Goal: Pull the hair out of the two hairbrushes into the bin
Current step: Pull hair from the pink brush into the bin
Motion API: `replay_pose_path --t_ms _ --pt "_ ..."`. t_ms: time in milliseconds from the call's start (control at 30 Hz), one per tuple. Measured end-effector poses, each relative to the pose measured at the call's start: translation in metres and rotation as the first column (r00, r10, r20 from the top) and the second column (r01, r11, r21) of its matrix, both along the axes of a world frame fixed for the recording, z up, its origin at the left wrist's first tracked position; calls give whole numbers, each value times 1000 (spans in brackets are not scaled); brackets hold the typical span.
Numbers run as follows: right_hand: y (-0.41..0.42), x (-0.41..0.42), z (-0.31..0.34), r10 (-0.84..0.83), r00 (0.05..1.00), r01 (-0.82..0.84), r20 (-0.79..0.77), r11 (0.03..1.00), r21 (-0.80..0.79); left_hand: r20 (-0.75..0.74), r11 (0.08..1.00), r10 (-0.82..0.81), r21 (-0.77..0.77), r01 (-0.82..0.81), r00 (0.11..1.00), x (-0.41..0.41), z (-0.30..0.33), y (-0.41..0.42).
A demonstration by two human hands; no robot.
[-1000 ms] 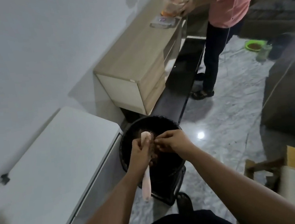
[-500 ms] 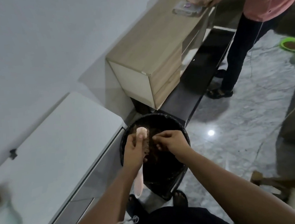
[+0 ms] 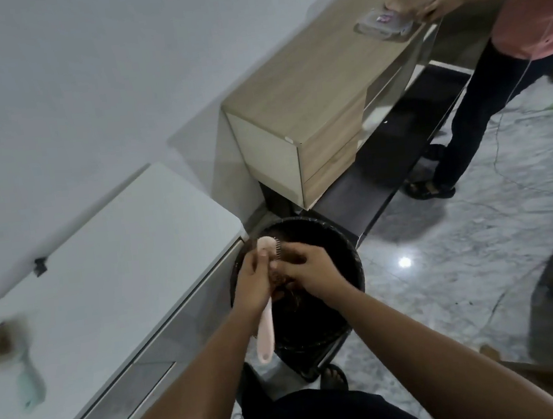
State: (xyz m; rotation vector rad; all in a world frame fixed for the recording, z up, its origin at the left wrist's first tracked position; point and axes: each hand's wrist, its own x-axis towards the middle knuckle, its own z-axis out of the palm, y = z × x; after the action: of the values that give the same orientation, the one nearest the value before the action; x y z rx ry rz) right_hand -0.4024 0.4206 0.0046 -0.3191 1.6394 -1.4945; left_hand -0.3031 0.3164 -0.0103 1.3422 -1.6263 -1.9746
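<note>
1. Left hand (image 3: 254,282): fingers curled round the neck of a pale pink plastic hairbrush (image 3: 267,300), held upright over the bin; head at top, bristles facing right, handle hanging down past the wrist
2. Right hand (image 3: 306,271): fingers bent and pinching a clump of brown hair (image 3: 277,278) at the bristles of the pink brush, against the left hand's fingertips
3. Round black plastic bin (image 3: 345,253): stands on the floor directly under both hands; brown hair strands lie inside below the brush. Its left rim sits just beside the corner of the white cabinet; its far rim is near the wooden unit
4. Second brush: a pale green plastic hairbrush (image 3: 25,372) lies flat on the white cabinet top (image 3: 114,279), well left of the bin and near the front edge, its head matted with brown hair; blurred
5. Writing: a flat clear packet (image 3: 385,23) on the light wooden drawer unit (image 3: 305,78) carries a small purple mark, too small to read
6. Open room: grey marble floor (image 3: 446,259) lies to the right of the bin; a second person in a pink shirt (image 3: 534,7) stands at the far end of the wooden unit, well apart
</note>
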Motion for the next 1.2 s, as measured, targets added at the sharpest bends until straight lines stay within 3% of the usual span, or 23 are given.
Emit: replay_pose_path --t_ms 67,200,300,367,467,600,667,767,867,1000,1067,1200 --pt "-4 5 -3 -20 997 23 -70 999 48 7 999 31 -7 -31 999 -2 -1 1" --pt "19 -15 -26 -213 973 192 94 963 191 45 993 65 -102 -61 997 6 9 -6" --pt "44 -35 -45 -461 878 398 130 853 338 19 986 169 -9 -169 985 17 7 -17" --pt "51 -41 -50 -520 845 450 125 818 359 1 975 206 87 -205 979 23 1 -24" --pt "37 -28 -34 -337 923 290 184 927 238 -13 962 189 204 -182 982 23 -5 -22" --pt "4 4 -11 -80 997 80 -23 996 33 -53 987 -22 158 30 998 14 0 2" --pt "-1 7 -10 -103 987 107 -119 994 31 20 995 -98 18 97 995 13 5 9" --pt "10 -5 -21 -180 979 192 -96 973 130 83 987 -110 -112 119 990 18 11 11" --pt "26 -19 -39 -282 959 275 -14 922 273 121 978 -113 -162 132 986 23 8 12" --pt "42 -29 -56 -472 881 430 26 823 370 106 988 8 -151 8 994 25 -4 3" --pt "37 -26 -49 -392 920 368 8 869 332 137 987 -3 -159 25 991 27 -4 -1" --pt "7 -1 -15 -130 989 134 -77 990 53 130 979 -146 -125 162 981 22 2 10"
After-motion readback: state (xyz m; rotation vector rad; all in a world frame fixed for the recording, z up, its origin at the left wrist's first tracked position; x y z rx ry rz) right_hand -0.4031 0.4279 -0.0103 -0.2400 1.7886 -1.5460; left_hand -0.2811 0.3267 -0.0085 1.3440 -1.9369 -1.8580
